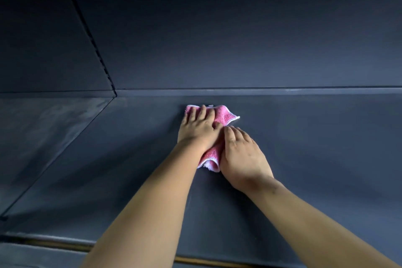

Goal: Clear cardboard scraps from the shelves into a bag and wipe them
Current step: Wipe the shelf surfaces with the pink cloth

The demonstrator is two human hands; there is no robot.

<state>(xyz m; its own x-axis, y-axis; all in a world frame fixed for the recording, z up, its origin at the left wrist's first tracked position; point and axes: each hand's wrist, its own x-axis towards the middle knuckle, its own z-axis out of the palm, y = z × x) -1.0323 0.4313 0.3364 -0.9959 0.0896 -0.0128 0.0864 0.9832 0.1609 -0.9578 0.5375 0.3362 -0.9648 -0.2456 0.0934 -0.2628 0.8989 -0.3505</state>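
Where the shelf [304, 148] meets its back wall, both hands' fingers [196, 115] flat, pressing pink cloth [219, 115].

Probably a shop: dark metal display shelf [304, 137], slotted upright [95, 50] in its back panel [239, 39]

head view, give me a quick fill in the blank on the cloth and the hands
1. The cloth under the hands is white-edged and ____ in colour.
2. The left hand lies flat with its fingers toward the shelf's ____ wall.
3. The right hand presses the cloth's ____ end, closer to the camera.
4. The dark shelf shows ____ cardboard scraps.

Missing words: pink; back; near; no
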